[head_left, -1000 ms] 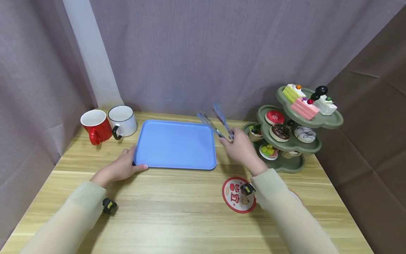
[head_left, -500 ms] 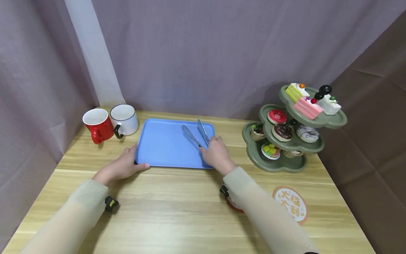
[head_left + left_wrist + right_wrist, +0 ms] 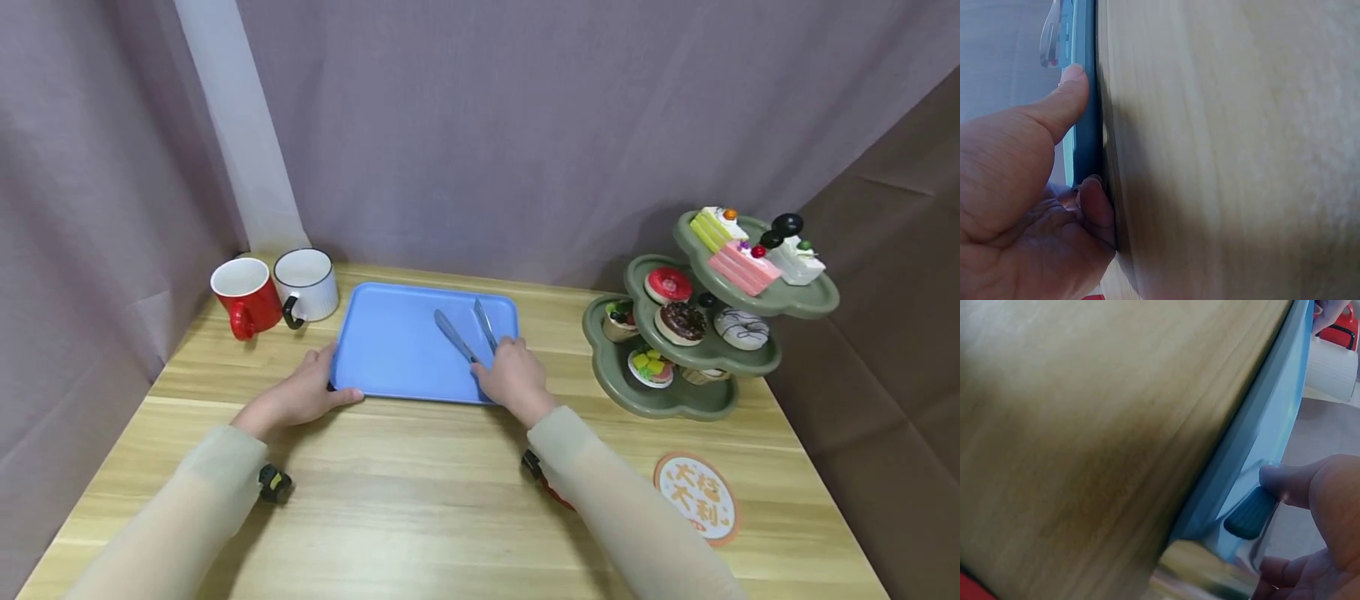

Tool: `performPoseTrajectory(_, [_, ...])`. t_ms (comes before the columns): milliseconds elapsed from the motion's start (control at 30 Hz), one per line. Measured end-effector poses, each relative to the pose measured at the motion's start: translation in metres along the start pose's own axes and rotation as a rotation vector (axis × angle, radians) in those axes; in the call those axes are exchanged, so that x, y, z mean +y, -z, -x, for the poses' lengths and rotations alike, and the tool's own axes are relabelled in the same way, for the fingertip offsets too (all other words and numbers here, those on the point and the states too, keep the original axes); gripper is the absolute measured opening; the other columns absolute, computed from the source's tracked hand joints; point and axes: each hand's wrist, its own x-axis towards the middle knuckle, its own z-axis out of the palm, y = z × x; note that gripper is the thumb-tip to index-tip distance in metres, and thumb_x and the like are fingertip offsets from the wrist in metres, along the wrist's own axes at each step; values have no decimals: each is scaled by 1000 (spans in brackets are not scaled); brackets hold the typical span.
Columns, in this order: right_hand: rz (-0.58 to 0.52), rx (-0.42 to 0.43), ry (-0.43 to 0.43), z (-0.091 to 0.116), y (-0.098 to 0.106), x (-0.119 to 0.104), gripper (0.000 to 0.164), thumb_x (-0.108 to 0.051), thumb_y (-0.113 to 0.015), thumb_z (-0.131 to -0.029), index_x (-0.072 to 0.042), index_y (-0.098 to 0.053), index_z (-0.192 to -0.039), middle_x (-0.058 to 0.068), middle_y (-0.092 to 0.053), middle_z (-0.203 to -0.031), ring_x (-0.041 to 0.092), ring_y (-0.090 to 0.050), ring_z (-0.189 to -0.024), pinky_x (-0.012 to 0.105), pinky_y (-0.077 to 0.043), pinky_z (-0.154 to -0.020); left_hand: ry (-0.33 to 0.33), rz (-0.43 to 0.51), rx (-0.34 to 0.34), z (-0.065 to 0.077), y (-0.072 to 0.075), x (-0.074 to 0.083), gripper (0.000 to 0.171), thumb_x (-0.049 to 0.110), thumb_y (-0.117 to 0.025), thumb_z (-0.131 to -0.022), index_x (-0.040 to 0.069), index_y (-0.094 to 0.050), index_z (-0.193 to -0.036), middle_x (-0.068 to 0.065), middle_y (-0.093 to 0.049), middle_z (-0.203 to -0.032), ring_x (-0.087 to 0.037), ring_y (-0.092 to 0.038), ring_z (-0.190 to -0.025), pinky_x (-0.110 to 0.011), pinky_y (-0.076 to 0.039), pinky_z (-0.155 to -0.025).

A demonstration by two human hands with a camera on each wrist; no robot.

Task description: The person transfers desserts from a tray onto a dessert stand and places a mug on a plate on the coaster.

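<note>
A blue rectangular tray (image 3: 390, 350) lies on the wooden table. My left hand (image 3: 300, 392) grips its near left corner, thumb along the front edge and fingers at the left side. In the left wrist view the thumb (image 3: 1063, 103) presses on the tray's wall. With my right hand (image 3: 517, 383) I hold metal tongs (image 3: 453, 335) at the tray's right end, their two arms spread and pointing away over it. The right wrist view shows the thumb on the tongs' dark teal grip (image 3: 1250, 514), close to the tray's rim.
A red mug (image 3: 251, 304) and a white mug (image 3: 315, 292) stand left of the tray. To the right is a green tiered stand (image 3: 637, 400) bearing toy cakes and donuts. A round coaster (image 3: 697, 500) lies front right; a red-edged one (image 3: 557, 497) is mostly under my right sleeve.
My right hand has brought the tongs left and down, from beside the stand to over the tray's right part. My left hand has stayed at the tray's corner.
</note>
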Motion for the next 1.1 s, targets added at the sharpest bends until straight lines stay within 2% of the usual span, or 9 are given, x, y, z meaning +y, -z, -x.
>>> performPoseTrajectory(167, [20,4,5,1,0,0,66,-51,-62,-88,9,-54,-114,19,-55,-97,32,-61,-81,45,-52,-61,-3,4,15,-1,-2,0,101,40,-69,-89,-14,-7,-147,-37,-30,-132,-44,-36,-123,-59,-26,-107])
performPoseTrajectory(433, [0,6,14,3,-2,4,71,-54,-63,-87,8,-53,-119,19,-55,-100,31,-58,-85,45,-52,-68,1,13,17,1,-1,2,99,40,-68,-90,-15,-9,-147,-37,-32,-131,-42,-38,-121,-58,-28,-106])
performPoseTrajectory(567, [-84,41,48,6,0,12,77,-57,-64,-85,6,-50,-127,19,-55,-106,33,-57,-93,48,-51,-74,5,73,-8,6,6,4,98,41,-67,-90,-15,-9,-147,-37,-32,-134,-43,-36,-123,-59,-28,-105])
performPoseTrajectory(667, [-181,64,92,7,2,19,78,-59,-63,-85,1,-48,-133,18,-55,-116,32,-56,-103,48,-49,-84,8,101,20,10,14,3,97,41,-67,-91,-14,-10,-147,-36,-38,-131,-43,-36,-122,-60,-30,-103])
performPoseTrajectory(767, [-278,80,156,5,5,29,76,-58,-62,-87,-2,-46,-136,15,-54,-124,29,-54,-110,45,-46,-92,20,114,111,13,20,2,94,36,-67,-91,-14,-10,-147,-35,-42,-126,-43,-39,-117,-59,-33,-100])
performPoseTrajectory(900, [-356,95,233,3,9,41,78,-58,-61,-87,-3,-42,-140,15,-53,-126,28,-54,-111,44,-45,-94,48,168,289,13,25,3,85,25,-68,-91,-14,-15,-145,-37,-33,-125,-42,-47,-106,-53,-42,-90])
performPoseTrajectory(967, [-369,98,248,2,12,46,81,-60,-60,-87,-4,-41,-141,14,-53,-127,28,-54,-111,44,-46,-93,79,192,373,12,26,3,81,24,-68,-91,-14,-18,-142,-36,-29,-124,-41,-53,-99,-47,-46,-83])
performPoseTrajectory(1100, [-369,93,251,0,14,53,83,-63,-58,-86,-6,-39,-143,13,-52,-127,29,-54,-113,44,-47,-92,144,228,510,10,28,4,74,25,-67,-91,-13,-22,-137,-31,-26,-124,-38,-58,-96,-38,-47,-79])
